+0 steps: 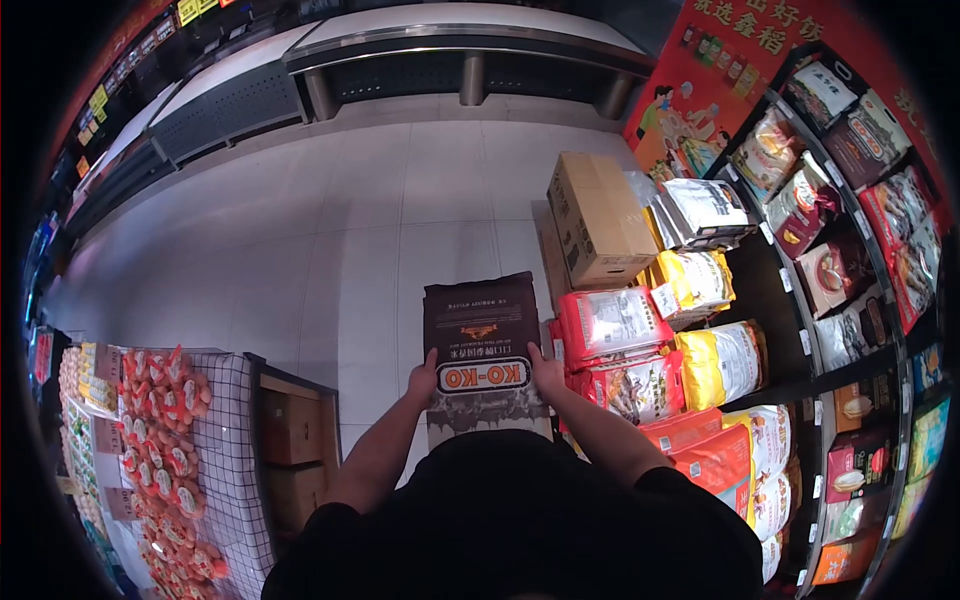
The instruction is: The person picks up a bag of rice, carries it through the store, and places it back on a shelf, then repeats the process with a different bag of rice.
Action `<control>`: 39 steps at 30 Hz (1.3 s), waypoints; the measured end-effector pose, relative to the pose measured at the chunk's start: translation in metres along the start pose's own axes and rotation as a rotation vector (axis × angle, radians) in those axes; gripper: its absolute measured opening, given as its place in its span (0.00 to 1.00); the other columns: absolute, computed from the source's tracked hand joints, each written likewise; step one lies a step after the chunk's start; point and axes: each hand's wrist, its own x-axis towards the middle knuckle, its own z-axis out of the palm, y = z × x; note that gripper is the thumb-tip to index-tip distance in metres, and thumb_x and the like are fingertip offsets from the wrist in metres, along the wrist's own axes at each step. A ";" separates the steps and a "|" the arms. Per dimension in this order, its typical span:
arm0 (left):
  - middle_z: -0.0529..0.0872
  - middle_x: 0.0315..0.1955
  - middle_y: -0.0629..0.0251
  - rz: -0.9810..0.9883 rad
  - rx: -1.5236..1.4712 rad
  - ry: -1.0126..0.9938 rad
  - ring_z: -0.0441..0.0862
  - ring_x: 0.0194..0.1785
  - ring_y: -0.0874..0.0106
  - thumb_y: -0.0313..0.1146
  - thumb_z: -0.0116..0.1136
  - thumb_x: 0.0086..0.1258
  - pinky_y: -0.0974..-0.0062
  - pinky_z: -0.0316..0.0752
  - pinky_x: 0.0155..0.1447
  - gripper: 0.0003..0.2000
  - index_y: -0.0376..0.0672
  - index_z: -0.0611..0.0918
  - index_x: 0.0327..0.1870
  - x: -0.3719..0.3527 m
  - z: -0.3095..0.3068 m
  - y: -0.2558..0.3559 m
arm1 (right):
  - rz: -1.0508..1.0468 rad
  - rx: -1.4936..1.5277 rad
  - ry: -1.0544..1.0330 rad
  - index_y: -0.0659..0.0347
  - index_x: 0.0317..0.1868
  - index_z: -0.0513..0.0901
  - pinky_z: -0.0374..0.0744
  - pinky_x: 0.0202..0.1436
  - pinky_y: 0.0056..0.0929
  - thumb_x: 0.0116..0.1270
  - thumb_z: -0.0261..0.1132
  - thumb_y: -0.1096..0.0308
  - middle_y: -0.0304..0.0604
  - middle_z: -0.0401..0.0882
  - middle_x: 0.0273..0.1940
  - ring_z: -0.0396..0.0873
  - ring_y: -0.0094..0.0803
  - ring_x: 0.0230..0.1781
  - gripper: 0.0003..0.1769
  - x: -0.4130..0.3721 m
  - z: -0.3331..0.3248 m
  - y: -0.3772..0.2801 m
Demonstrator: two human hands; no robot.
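Between my two hands is a dark brown KO-KO rice bag (481, 325), held in front of my body, its lettering upside down from where I look. My left hand (424, 378) grips the bag's left edge beside the orange-and-white logo. On the opposite edge, my right hand (545, 374) is closed at about the same height. Fingers of both hands are partly hidden behind the bag. Close to my right hand lie red-edged rice bags (612, 322) in a stack.
A cardboard box (598, 220) stands ahead on the right, near yellow rice bags (720, 362). Shelves of packaged rice (805, 210) line the right side. On the left is a grid-covered stand (228, 430) with red-netted goods (165, 440). Metal-edged counters (470, 45) stretch across the far side of the tiled floor (370, 200).
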 end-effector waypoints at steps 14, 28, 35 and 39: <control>0.88 0.40 0.46 -0.016 -0.111 0.258 0.85 0.47 0.59 0.69 0.45 0.73 0.63 0.76 0.54 0.43 0.23 0.84 0.48 0.191 -0.011 0.146 | -0.117 -0.133 -0.286 0.75 0.43 0.87 0.80 0.51 0.39 0.66 0.58 0.29 0.60 0.87 0.39 0.87 0.45 0.43 0.45 0.250 0.065 -0.202; 0.87 0.46 0.39 -0.021 0.150 0.164 0.85 0.53 0.51 0.72 0.47 0.70 0.60 0.76 0.57 0.46 0.22 0.84 0.49 0.351 0.113 0.337 | 0.114 0.246 -0.182 0.78 0.51 0.84 0.77 0.56 0.37 0.70 0.57 0.33 0.58 0.87 0.46 0.84 0.42 0.48 0.45 0.421 -0.011 -0.268; 0.87 0.46 0.38 0.033 0.290 -0.023 0.84 0.54 0.49 0.71 0.48 0.69 0.60 0.76 0.57 0.46 0.21 0.84 0.49 0.468 0.183 0.418 | 0.247 0.250 0.021 0.79 0.53 0.83 0.76 0.60 0.39 0.68 0.58 0.31 0.63 0.85 0.50 0.83 0.46 0.54 0.47 0.522 -0.038 -0.283; 0.87 0.46 0.38 0.065 0.397 -0.144 0.84 0.55 0.48 0.71 0.48 0.70 0.59 0.76 0.59 0.45 0.23 0.84 0.49 0.526 0.203 0.524 | 0.308 0.373 0.114 0.79 0.53 0.83 0.75 0.62 0.40 0.68 0.57 0.31 0.65 0.84 0.52 0.82 0.49 0.57 0.47 0.577 -0.045 -0.329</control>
